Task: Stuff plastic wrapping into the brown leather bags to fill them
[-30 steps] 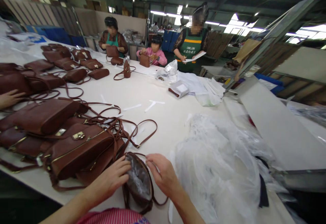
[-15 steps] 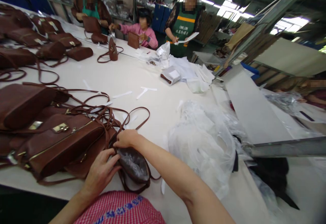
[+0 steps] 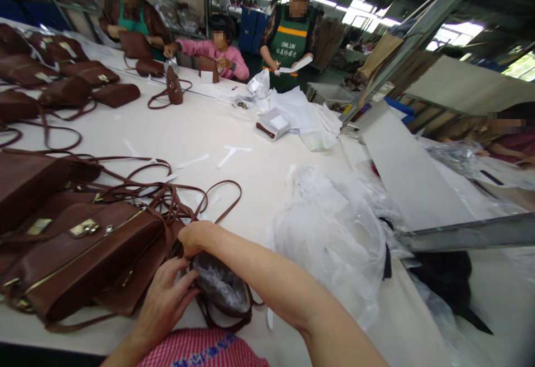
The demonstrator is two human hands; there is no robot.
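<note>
A small brown handbag (image 3: pixel 246 307) stands open on the table in front of my body, with crumpled clear plastic (image 3: pixel 221 286) inside its dark lining. My left hand (image 3: pixel 167 294) grips the bag's left edge, thumb and fingers at the rim. Across its far side reaches my right hand (image 3: pixel 193 238), closed on the bag's upper edge; its fingertips are hidden. Thin brown straps (image 3: pixel 167 200) lie tangled just beyond my hands. To the left, a larger brown bag (image 3: pixel 83 244) with a gold-coloured clasp and zip lies against other brown bags.
Clear plastic bags (image 3: pixel 330 244) are heaped to the right on the white table (image 3: pixel 251 183). White paper strips (image 3: pixel 228 155) lie ahead. More brown bags (image 3: pixel 69 94) spread at the far left. Several co-workers are around the table, one in a green apron (image 3: pixel 288 38). A metal beam (image 3: pixel 472 236) is at the right.
The view has shifted slightly, so the bags on the left sit further left. My right hand has moved a little left and down along the handbag's rim. My left hand stays at its edge.
</note>
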